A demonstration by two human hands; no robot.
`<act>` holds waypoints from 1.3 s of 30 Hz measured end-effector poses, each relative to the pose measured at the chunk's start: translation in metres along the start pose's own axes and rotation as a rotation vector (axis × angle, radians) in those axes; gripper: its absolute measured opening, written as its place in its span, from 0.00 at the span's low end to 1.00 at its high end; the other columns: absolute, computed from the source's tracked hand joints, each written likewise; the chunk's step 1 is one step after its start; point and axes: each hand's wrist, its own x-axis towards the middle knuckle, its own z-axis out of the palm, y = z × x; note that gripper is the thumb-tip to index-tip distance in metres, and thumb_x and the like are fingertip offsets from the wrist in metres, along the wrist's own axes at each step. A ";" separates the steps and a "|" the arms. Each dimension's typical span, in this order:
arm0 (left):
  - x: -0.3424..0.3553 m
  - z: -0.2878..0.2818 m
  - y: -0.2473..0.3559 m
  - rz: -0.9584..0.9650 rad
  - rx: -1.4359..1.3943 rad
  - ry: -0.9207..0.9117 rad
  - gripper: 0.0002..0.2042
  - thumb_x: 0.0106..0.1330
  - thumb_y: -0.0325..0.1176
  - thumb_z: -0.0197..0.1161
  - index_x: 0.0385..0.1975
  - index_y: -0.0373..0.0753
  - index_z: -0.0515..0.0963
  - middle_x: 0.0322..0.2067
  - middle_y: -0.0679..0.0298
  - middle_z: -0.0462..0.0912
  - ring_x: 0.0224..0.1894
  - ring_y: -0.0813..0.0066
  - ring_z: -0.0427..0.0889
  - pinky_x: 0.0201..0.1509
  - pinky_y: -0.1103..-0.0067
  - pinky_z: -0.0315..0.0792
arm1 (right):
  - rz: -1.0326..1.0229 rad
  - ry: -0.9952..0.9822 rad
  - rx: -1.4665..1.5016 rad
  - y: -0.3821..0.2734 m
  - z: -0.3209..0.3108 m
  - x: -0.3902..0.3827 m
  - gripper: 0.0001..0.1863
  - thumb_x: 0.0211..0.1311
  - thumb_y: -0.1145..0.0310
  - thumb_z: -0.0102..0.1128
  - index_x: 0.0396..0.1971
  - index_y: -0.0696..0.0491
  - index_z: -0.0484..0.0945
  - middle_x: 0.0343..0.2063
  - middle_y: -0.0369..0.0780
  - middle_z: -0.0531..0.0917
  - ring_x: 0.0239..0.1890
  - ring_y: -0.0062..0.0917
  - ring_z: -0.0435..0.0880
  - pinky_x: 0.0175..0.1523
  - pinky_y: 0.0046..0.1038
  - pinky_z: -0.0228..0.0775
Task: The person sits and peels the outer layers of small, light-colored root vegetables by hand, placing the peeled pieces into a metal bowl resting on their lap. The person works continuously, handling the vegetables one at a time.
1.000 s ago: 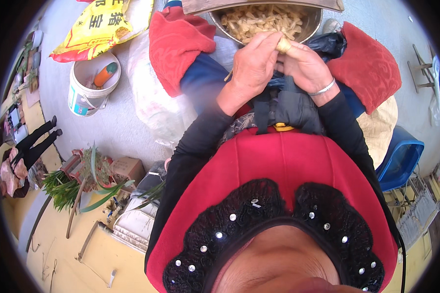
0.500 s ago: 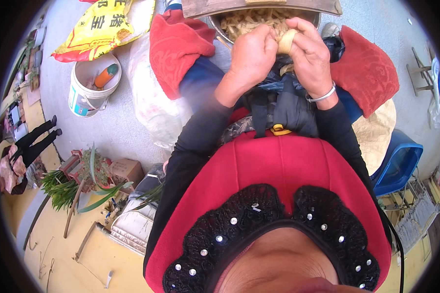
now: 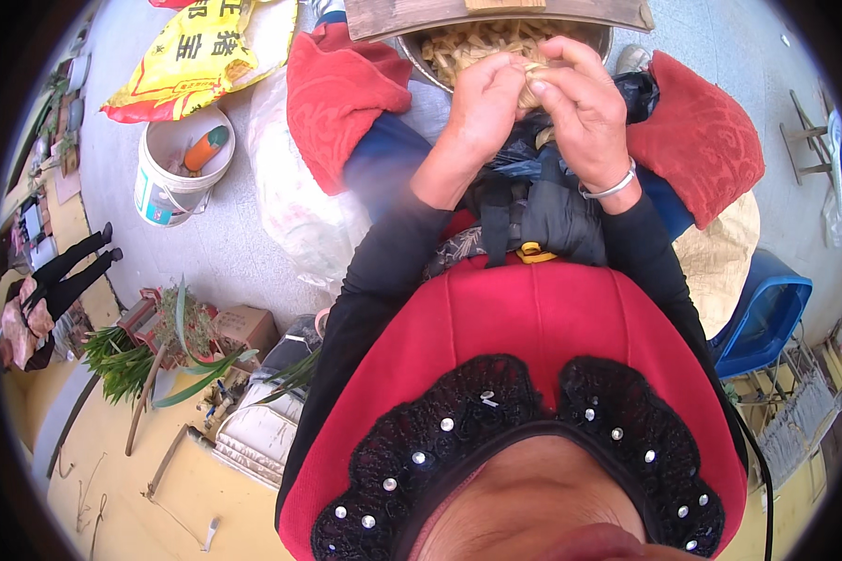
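Observation:
Close together over the near edge of a round metal pot (image 3: 428,71), my two hands work on a small pale yellow piece (image 3: 531,84). My left hand (image 3: 477,110) has its fingers pinched at the left side of the piece. My right hand (image 3: 587,114), with a silver bangle at its wrist, grips the other side with thumb and fingers. Fingers cover most of the piece, so its exact kind is unclear. Many pale yellow, strip-like pieces (image 3: 472,42) lie in the pot. A wooden board (image 3: 398,19) spans the pot's far side.
Red cloths (image 3: 341,103) cover both my knees, with dark plastic (image 3: 524,148) between them. A white bucket (image 3: 164,178) holding an orange-and-green object (image 3: 206,148) stands left, below a yellow sack (image 3: 196,56). A blue plastic chair (image 3: 762,313) is at right. Someone in dark trousers (image 3: 70,266) is far left.
My fingers have closed further over the pale yellow piece, which shows less now. The right hand has shifted slightly left, and the left hand's grip has turned a little.

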 end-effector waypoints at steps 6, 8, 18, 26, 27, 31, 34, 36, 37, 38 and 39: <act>-0.041 -0.025 -0.014 -0.281 -0.331 -0.255 0.13 0.73 0.37 0.50 0.37 0.34 0.76 0.15 0.73 0.64 0.15 0.86 0.58 0.17 0.85 0.52 | 0.377 0.237 0.872 0.052 -0.032 0.012 0.07 0.65 0.76 0.56 0.39 0.61 0.80 0.49 0.40 0.77 0.52 0.25 0.76 0.62 0.31 0.64; -0.053 -0.039 -0.029 -0.141 -0.054 -0.129 0.10 0.71 0.34 0.54 0.34 0.33 0.77 0.17 0.72 0.69 0.17 0.84 0.62 0.20 0.85 0.57 | 0.417 0.248 0.979 0.070 -0.070 0.023 0.10 0.69 0.72 0.51 0.43 0.59 0.78 0.49 0.41 0.78 0.53 0.27 0.76 0.62 0.34 0.65; -0.032 -0.025 0.002 0.424 0.591 0.027 0.07 0.69 0.30 0.58 0.35 0.33 0.78 0.22 0.66 0.76 0.26 0.84 0.72 0.31 0.83 0.68 | 0.475 -0.555 0.242 0.017 -0.043 -0.004 0.14 0.63 0.65 0.62 0.43 0.60 0.79 0.28 0.34 0.79 0.31 0.14 0.76 0.35 0.18 0.68; -0.035 -0.033 -0.003 0.271 0.642 -0.172 0.11 0.66 0.33 0.62 0.44 0.35 0.75 0.28 0.66 0.79 0.29 0.82 0.74 0.33 0.82 0.70 | 0.150 -0.455 -0.068 0.020 -0.049 -0.007 0.11 0.61 0.67 0.63 0.39 0.57 0.80 0.28 0.44 0.81 0.29 0.33 0.82 0.34 0.27 0.73; -0.035 -0.034 -0.004 0.251 0.628 -0.182 0.13 0.65 0.35 0.63 0.44 0.36 0.75 0.27 0.64 0.80 0.28 0.77 0.76 0.33 0.79 0.71 | 0.108 -0.463 -0.108 0.016 -0.050 -0.005 0.10 0.60 0.67 0.63 0.37 0.57 0.79 0.27 0.44 0.81 0.29 0.34 0.82 0.34 0.28 0.73; -0.028 -0.027 -0.002 0.283 0.420 -0.208 0.15 0.62 0.37 0.66 0.43 0.36 0.75 0.27 0.63 0.80 0.27 0.75 0.77 0.32 0.78 0.71 | -0.070 -0.464 -0.211 0.000 -0.046 0.001 0.07 0.59 0.69 0.63 0.33 0.56 0.78 0.25 0.43 0.78 0.28 0.39 0.80 0.33 0.31 0.72; -0.026 -0.011 0.015 0.185 0.398 -0.265 0.11 0.63 0.34 0.65 0.41 0.35 0.75 0.28 0.65 0.79 0.28 0.80 0.76 0.32 0.81 0.71 | -0.159 -0.451 -0.242 -0.005 -0.042 0.003 0.06 0.59 0.70 0.62 0.31 0.56 0.78 0.24 0.43 0.78 0.28 0.40 0.79 0.33 0.33 0.71; -0.023 -0.019 0.009 0.103 0.221 -0.349 0.10 0.66 0.31 0.62 0.43 0.36 0.74 0.32 0.67 0.80 0.32 0.84 0.76 0.33 0.86 0.69 | -0.189 -0.467 -0.219 -0.007 -0.042 0.004 0.05 0.59 0.70 0.62 0.31 0.56 0.77 0.24 0.44 0.77 0.28 0.41 0.79 0.33 0.34 0.71; -0.022 -0.023 0.007 0.061 0.132 -0.389 0.10 0.68 0.30 0.60 0.45 0.36 0.73 0.34 0.68 0.80 0.33 0.86 0.76 0.33 0.89 0.68 | -0.197 -0.486 -0.187 -0.008 -0.045 0.006 0.05 0.59 0.70 0.62 0.31 0.56 0.77 0.24 0.44 0.77 0.28 0.41 0.79 0.32 0.34 0.71; -0.023 -0.025 0.009 0.056 0.126 -0.388 0.09 0.68 0.30 0.60 0.45 0.36 0.74 0.33 0.68 0.80 0.33 0.86 0.76 0.34 0.89 0.68 | -0.201 -0.506 -0.157 -0.008 -0.048 0.006 0.05 0.59 0.71 0.62 0.31 0.56 0.77 0.24 0.44 0.77 0.28 0.41 0.79 0.32 0.34 0.71; -0.024 -0.026 0.011 0.052 0.121 -0.385 0.09 0.68 0.30 0.60 0.45 0.36 0.74 0.33 0.68 0.80 0.32 0.86 0.76 0.34 0.88 0.68 | -0.193 -0.521 -0.168 -0.007 -0.049 0.005 0.05 0.58 0.71 0.63 0.31 0.56 0.77 0.24 0.44 0.77 0.28 0.41 0.79 0.33 0.34 0.71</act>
